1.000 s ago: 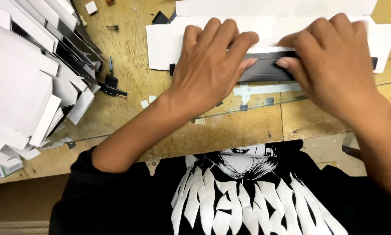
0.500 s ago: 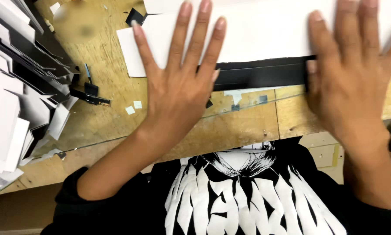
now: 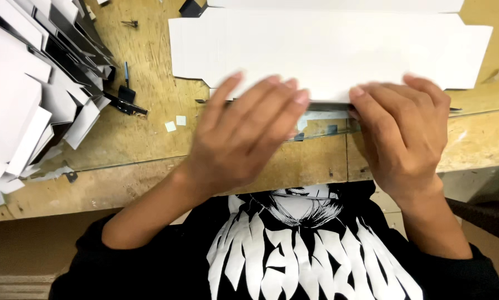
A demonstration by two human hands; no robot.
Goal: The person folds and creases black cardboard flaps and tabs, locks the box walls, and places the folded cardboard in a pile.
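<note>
- black top with white print is nearest, at the bottom edge
- two hands lie on the near edge of one big white card sheet, which is flat on the wooden table
- left hand is blurry, its fingers a little spread and flat on the card edge
- right hand has its fingers close together, bent over the same edge, pressing down; i cannot tell if it pinches
- the card could slide or fold crooked, i think, if one hand pushes harder than the other
- two small white paper bits lie to the left, near one small black tool
- far left sits one messy pile of white and black card pieces, too many to count
</note>
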